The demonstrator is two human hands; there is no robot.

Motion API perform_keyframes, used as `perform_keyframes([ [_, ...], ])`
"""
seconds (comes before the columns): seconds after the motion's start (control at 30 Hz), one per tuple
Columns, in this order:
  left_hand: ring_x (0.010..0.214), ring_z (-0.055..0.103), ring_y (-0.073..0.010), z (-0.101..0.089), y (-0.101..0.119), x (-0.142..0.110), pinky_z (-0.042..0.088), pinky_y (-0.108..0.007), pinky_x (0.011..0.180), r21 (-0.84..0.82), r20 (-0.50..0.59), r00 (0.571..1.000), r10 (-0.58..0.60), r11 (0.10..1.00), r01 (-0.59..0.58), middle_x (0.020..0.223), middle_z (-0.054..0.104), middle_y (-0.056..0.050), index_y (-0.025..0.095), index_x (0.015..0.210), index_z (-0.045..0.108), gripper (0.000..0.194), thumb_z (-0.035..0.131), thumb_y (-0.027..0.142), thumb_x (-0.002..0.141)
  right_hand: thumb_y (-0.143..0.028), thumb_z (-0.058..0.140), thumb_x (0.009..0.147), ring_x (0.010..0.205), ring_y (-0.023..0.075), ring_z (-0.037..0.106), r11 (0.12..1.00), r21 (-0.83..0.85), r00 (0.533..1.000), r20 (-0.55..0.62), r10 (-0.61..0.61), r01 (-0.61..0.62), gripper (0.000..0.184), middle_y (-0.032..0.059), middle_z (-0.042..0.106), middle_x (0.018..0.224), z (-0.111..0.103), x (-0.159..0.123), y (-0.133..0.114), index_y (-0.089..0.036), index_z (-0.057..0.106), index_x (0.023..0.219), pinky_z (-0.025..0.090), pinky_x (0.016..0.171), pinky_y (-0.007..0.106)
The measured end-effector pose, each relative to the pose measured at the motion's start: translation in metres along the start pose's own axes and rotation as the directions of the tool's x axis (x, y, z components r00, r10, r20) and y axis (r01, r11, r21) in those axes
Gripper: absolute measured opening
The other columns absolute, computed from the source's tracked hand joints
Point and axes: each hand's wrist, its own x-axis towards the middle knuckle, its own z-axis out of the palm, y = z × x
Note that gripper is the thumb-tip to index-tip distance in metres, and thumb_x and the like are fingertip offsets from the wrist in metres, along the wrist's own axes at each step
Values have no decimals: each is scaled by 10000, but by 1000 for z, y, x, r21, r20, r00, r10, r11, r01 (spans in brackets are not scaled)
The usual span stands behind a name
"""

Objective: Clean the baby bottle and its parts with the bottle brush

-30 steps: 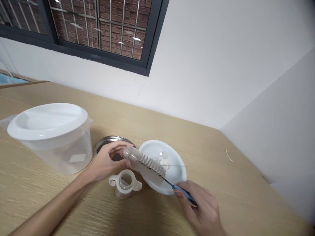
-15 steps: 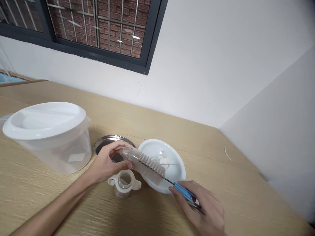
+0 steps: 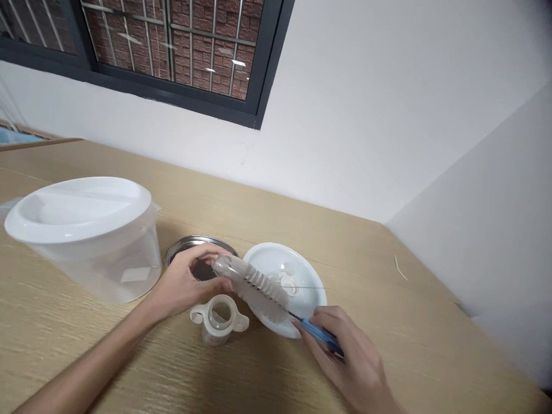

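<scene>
My left hand [image 3: 187, 284] is closed around a clear, dome-ended bottle cap [image 3: 230, 267], held tilted over the table. White bristles of a bottle brush [image 3: 268, 298] reach into the cap's open end, and most of the bristles show outside it. The brush's blue handle is gripped in my right hand [image 3: 356, 353], with a bare twisted wire stem between handle and bristles. Just below the cap, a small baby bottle [image 3: 219, 325] with two side handles stands upright and uncapped. Behind the brush sits a white bowl [image 3: 308, 313] holding small pale parts, including a ring.
A round metal dish [image 3: 200, 238] lies behind my left hand, partly hidden. At the left stands a translucent pitcher [image 3: 107, 267] with a white lid. A thin pale strip [image 3: 400, 268] rests on the wooden table [image 3: 414, 345] at the right. Wall and barred window lie beyond.
My right hand moves the brush slightly, and its blue handle turns first one way, then back. My left hand keeps the cap in nearly the same place. The view shifts a little.
</scene>
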Motion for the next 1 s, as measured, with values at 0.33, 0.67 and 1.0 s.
perform_keyframes([
  [0.33,1025,676,-239,0,-9,-1,539,-342,877,-26,57,998,42,999,-40,1129,746,-64,226,1124,720,454,889,286,707,-51,660,911,712,146,669,999,42,999,-25,-24,25,162,58,689,824,0,0,2,-150,635,1037,536,638,254],
  [0.67,916,734,-265,-4,-4,3,562,-350,816,14,-58,998,-22,1000,23,980,803,-75,197,1036,757,357,823,431,774,-134,724,890,893,187,663,999,-20,998,-45,46,-47,420,104,620,1037,-2,2,4,-166,532,1262,608,640,262],
  [1.0,854,744,-273,-9,-6,7,572,-322,751,-123,-127,983,-134,985,118,888,815,-78,188,920,779,410,834,552,741,28,693,851,949,217,718,999,37,971,-236,22,-14,544,81,714,1054,-5,-3,9,-239,628,1321,662,728,344],
])
